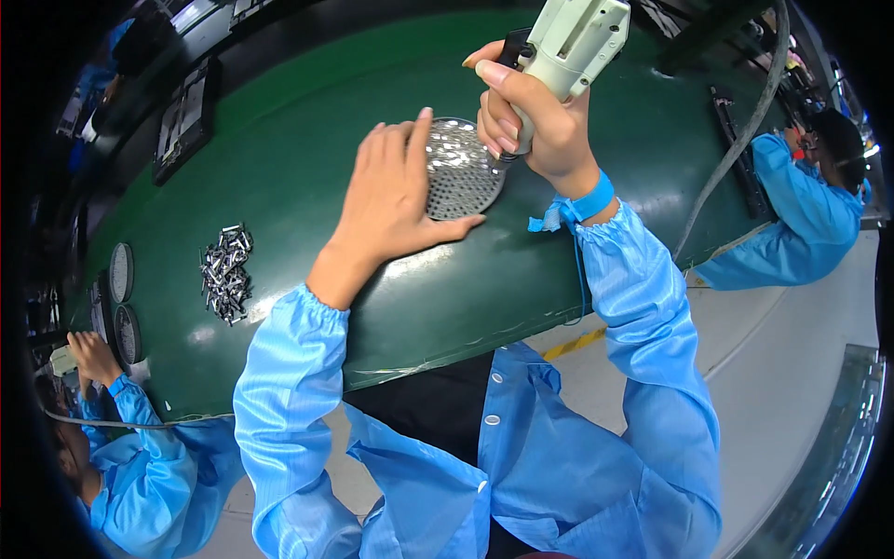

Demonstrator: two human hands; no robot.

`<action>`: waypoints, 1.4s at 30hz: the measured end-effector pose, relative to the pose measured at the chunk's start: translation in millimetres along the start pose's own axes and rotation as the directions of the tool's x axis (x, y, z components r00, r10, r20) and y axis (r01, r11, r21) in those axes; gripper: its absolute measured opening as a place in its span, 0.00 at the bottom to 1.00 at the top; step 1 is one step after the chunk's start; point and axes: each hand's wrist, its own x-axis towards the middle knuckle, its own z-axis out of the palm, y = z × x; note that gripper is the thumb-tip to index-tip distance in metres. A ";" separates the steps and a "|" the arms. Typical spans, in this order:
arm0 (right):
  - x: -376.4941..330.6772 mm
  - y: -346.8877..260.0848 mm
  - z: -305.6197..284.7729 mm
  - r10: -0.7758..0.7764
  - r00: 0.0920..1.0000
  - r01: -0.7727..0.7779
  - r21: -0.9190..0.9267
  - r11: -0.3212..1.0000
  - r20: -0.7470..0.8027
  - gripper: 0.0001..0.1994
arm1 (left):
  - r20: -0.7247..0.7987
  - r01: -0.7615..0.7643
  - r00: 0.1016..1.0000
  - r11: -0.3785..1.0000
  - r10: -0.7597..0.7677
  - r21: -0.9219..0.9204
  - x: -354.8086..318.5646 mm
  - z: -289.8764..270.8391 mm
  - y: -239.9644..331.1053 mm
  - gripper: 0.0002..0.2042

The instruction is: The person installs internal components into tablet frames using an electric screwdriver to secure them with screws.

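Left hand lies spread, steadying the round perforated metal disc; right hand grips the pale electric screwdriver upright at its rim; fastening looks under way, with loose screws still piled nearby.

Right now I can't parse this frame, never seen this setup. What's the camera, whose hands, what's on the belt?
One picture, from a fisheye camera worn on a person's head, looking down; edges bend. No robot: two bare hands in blue sleeves. The left hand lies flat on the green surface, pressing the edge of a round perforated metal disc. The right hand grips a pale handheld power tool, tip down at the disc. A pile of small metal parts lies to the left, with more discs beyond. Other people in blue coats work at both sides.
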 end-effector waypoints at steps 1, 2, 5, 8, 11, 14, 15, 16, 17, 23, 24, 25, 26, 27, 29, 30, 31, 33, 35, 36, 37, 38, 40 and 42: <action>0.6 0.2 0.2 -0.006 1.000 0.006 0.019 1.000 -0.009 0.06 | -0.003 0.005 1.000 1.000 -0.005 -0.002 -2.1 -2.3 -3.1 0.55; 0.9 -2.2 -0.5 -0.004 1.000 0.005 0.020 1.000 -0.012 0.06 | -0.001 0.065 0.998 0.998 -0.065 0.011 -3.6 -3.7 -6.7 0.56; 0.4 -5.6 0.2 -0.027 0.999 0.021 -0.136 0.991 -0.042 0.11 | -0.014 0.118 0.993 0.991 -0.117 0.066 -9.6 -10.2 -14.9 0.56; 2.9 -3.8 -6.2 -0.034 0.998 0.029 -0.113 0.993 -0.047 0.12 | -0.044 0.083 0.996 0.991 -0.079 0.102 -13.2 -12.3 -14.3 0.57; 4.8 -2.1 -8.3 -0.045 0.998 0.039 -0.128 0.991 -0.044 0.12 | -0.007 0.134 0.991 0.989 -0.133 0.060 -14.7 -11.6 -14.1 0.57; 4.7 -1.7 -9.8 -0.030 0.998 0.023 -0.126 0.992 -0.058 0.12 | 0.029 0.126 0.991 0.992 -0.127 0.025 -17.6 -15.0 -8.4 0.57; 5.5 -2.0 -9.2 -0.037 0.998 0.030 -0.130 0.991 -0.050 0.12 | 0.054 0.169 0.984 0.986 -0.168 -0.012 -18.7 -14.5 -8.2 0.58; 6.1 -2.1 -8.5 -0.044 0.998 0.038 -0.135 0.990 -0.043 0.12 | 0.063 0.149 0.987 0.988 -0.151 0.027 -18.4 -16.8 -14.4 0.58; 6.5 -1.8 -7.9 -0.041 0.998 0.034 -0.135 0.990 -0.044 0.12 | 0.065 0.151 0.986 0.988 -0.153 0.024 -21.5 -18.7 -18.6 0.58; 6.4 0.4 -9.2 -0.032 0.998 0.026 -0.134 0.991 -0.046 0.12 | 0.031 0.191 0.981 0.981 -0.189 -0.043 -32.4 -22.2 -15.8 0.61; 7.1 -0.2 -9.7 -0.038 0.998 0.032 -0.141 0.990 -0.042 0.12 | 0.032 0.195 0.981 0.980 -0.194 -0.041 -32.5 -21.7 -16.0 0.61; 7.4 -0.6 -10.4 -0.045 0.998 0.039 -0.148 0.988 -0.037 0.12 | 0.002 0.190 0.982 0.980 -0.190 -0.056 -31.2 -20.4 -16.3 0.61; 6.6 -0.7 -10.9 -0.042 0.998 0.037 -0.144 0.989 -0.036 0.12 | -0.029 0.184 0.982 0.980 -0.186 -0.071 -30.5 -19.3 -15.5 0.62; 5.1 -0.3 -10.4 -0.033 0.999 0.028 -0.142 0.989 -0.038 0.12 | -0.044 0.113 0.992 0.991 -0.117 -0.076 -32.0 -19.2 -13.3 0.62; 3.8 0.7 -10.1 -0.023 0.999 0.018 -0.135 0.991 -0.040 0.12 | -0.037 0.111 0.993 0.992 -0.114 -0.063 -31.3 -17.0 -11.5 0.62; 4.4 0.5 -11.1 -0.024 0.999 0.018 -0.139 0.990 -0.042 0.13 | -0.037 0.116 0.992 0.991 -0.119 -0.062 -31.9 -16.0 -11.6 0.62; 4.6 0.5 -11.8 -0.024 0.999 0.018 -0.144 0.989 -0.045 0.13 | -0.023 0.154 0.988 0.987 -0.155 -0.042 -32.9 -15.0 -11.7 0.64; 3.6 1.3 -12.8 -0.016 0.999 0.010 -0.144 0.990 -0.039 0.13 | -0.009 0.192 0.981 0.981 -0.192 -0.021 -35.3 -13.1 -9.5 0.66; 3.0 2.9 -12.1 -0.010 0.999 0.005 -0.145 0.989 -0.038 0.13 | 0.001 0.140 0.990 0.985 -0.141 -0.099 -37.5 -10.8 -2.4 0.67; 3.1 2.7 -11.8 -0.012 0.999 0.007 -0.146 0.989 -0.034 0.13 | 0.004 0.133 0.991 0.987 -0.133 -0.091 -36.4 -11.2 -0.3 0.67; 3.1 2.6 -11.6 -0.013 0.999 0.008 -0.147 0.989 -0.029 0.13 | 0.003 0.136 0.991 0.986 -0.137 -0.091 -36.4 -11.1 0.1 0.67; 2.6 2.1 -11.5 -0.010 1.000 0.006 -0.146 0.989 -0.027 0.13 | -0.014 0.113 0.993 0.990 -0.115 -0.087 -36.3 -10.7 -0.1 0.67; 2.3 1.1 -11.5 -0.014 0.999 0.007 -0.158 0.987 -0.046 0.14 | -0.031 0.092 0.995 0.992 -0.095 -0.081 -36.2 -10.6 -1.2 0.67; 3.1 2.6 -13.5 -0.012 0.999 0.006 -0.150 0.989 -0.042 0.14 | -0.052 0.078 0.995 0.992 -0.083 -0.103 -36.2 -9.8 -1.4 0.66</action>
